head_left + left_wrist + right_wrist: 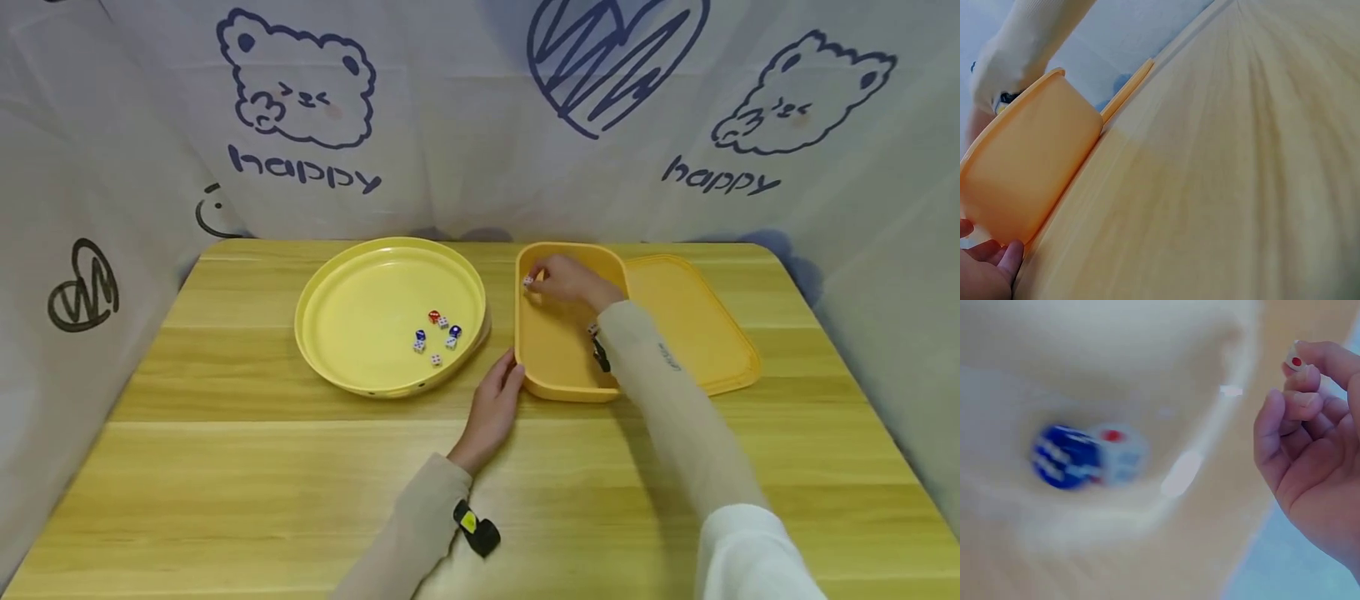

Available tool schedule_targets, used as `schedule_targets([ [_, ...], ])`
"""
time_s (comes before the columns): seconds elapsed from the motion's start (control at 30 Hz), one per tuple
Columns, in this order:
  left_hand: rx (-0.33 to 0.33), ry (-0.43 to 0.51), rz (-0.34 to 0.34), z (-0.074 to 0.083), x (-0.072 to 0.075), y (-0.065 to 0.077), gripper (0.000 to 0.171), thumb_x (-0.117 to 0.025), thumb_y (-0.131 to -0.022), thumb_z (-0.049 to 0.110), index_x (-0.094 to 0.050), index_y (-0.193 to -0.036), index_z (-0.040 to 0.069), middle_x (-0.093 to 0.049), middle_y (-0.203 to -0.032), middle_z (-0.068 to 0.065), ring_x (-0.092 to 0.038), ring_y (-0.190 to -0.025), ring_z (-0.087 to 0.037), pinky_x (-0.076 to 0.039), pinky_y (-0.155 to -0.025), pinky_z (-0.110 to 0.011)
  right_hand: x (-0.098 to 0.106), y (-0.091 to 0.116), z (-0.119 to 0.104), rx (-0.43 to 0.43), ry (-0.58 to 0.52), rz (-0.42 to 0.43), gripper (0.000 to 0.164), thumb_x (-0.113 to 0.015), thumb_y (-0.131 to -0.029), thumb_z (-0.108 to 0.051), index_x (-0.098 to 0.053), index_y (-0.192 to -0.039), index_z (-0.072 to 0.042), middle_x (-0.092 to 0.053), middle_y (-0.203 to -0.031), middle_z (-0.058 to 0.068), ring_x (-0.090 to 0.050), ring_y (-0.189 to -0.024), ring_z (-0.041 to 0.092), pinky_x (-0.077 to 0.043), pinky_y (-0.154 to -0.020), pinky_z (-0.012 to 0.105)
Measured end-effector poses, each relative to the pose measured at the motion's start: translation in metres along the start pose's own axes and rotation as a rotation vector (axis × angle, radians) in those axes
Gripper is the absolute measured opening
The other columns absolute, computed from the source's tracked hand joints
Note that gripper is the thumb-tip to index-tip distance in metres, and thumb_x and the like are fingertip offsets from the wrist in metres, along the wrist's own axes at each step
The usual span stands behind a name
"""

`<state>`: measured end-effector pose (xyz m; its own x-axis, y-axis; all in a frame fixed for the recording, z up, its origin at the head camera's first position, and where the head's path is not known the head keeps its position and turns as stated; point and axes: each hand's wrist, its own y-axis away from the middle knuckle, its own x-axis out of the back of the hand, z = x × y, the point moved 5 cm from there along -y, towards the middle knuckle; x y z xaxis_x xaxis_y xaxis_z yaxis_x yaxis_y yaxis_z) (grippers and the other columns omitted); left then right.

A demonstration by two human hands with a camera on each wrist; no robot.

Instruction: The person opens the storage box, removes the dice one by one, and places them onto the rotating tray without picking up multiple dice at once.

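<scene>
My right hand (568, 282) reaches over the orange rectangular box (558, 392) and pinches a white die (528, 282) between thumb and fingertips, near the box's left wall. In the right wrist view a red dot shows on the pinched die (1295, 361). A blue die (1066, 456) and a white die (1121, 453) lie together inside the box, blurred. My left hand (495, 408) rests against the box's near-left corner, fingers along its outer wall; the left wrist view shows the thumb (1011, 259) low at the box wall. The right sleeve hides part of the box.
A round yellow tray (360, 283) stands to the left, holding a red die (434, 317), blue dice (420, 336) and several white dice (437, 360). The flat orange lid (697, 333) lies to the box's right on the wooden table (262, 483). A printed cloth (465, 125) hangs behind.
</scene>
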<state>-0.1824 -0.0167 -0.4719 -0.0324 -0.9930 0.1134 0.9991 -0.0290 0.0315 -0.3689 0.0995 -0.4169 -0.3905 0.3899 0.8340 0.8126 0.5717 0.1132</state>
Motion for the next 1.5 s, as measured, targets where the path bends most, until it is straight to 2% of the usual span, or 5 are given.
schedule_targets([
  [0.4,0.011,-0.014,-0.007,-0.002,0.001,0.002,0.049,-0.042,-0.105,0.028,-0.039,-0.147,0.004,-0.042,-0.148,-0.011,-0.036,-0.136,-0.022,-0.029,-0.112,-0.037,0.007,0.038,-0.071,0.107,0.022,0.057,0.023,-0.064,-0.095,-0.021,-0.067,-0.107,-0.002,-0.058,-0.073,0.005,-0.049,-0.063,0.019,-0.042,-0.060,0.031],
  [0.83,-0.002,-0.005,-0.033,0.000,0.000,0.000,0.046,-0.040,-0.106,0.025,-0.042,-0.145,0.001,-0.044,-0.145,-0.013,-0.038,-0.135,-0.023,-0.032,-0.110,-0.040,-0.024,0.030,-0.130,0.257,0.101,-0.136,0.021,-0.062,-0.096,-0.020,-0.069,-0.109,-0.006,-0.060,-0.071,0.001,-0.051,-0.062,0.014,-0.043,-0.059,0.026],
  [1.0,-0.010,0.017,-0.038,0.000,-0.002,0.000,0.047,-0.040,-0.106,0.025,-0.041,-0.146,0.001,-0.044,-0.146,-0.012,-0.037,-0.135,-0.023,-0.031,-0.111,-0.040,-0.024,0.032,-0.130,0.239,0.073,-0.164,0.029,-0.061,-0.096,-0.019,-0.066,-0.120,-0.003,-0.061,-0.076,0.002,-0.053,-0.065,0.015,-0.045,-0.062,0.026],
  [1.23,0.001,0.031,-0.033,0.000,-0.004,0.000,0.049,-0.041,-0.105,0.030,-0.040,-0.146,0.004,-0.043,-0.147,-0.010,-0.037,-0.135,-0.020,-0.030,-0.111,-0.037,0.014,0.047,-0.104,0.174,0.070,-0.091,0.031,-0.062,-0.095,-0.018,-0.065,-0.121,-0.002,-0.061,-0.078,0.004,-0.051,-0.066,0.018,-0.045,-0.062,0.030],
  [1.5,0.008,-0.001,-0.012,0.001,-0.001,0.001,0.048,-0.041,-0.105,0.029,-0.039,-0.147,0.005,-0.042,-0.147,-0.010,-0.036,-0.136,-0.022,-0.029,-0.112,-0.037,0.032,0.071,-0.053,0.034,0.359,-0.216,0.027,-0.070,-0.090,-0.017,-0.070,-0.109,0.002,-0.068,-0.097,0.011,-0.060,-0.079,0.023,-0.052,-0.077,0.040],
])
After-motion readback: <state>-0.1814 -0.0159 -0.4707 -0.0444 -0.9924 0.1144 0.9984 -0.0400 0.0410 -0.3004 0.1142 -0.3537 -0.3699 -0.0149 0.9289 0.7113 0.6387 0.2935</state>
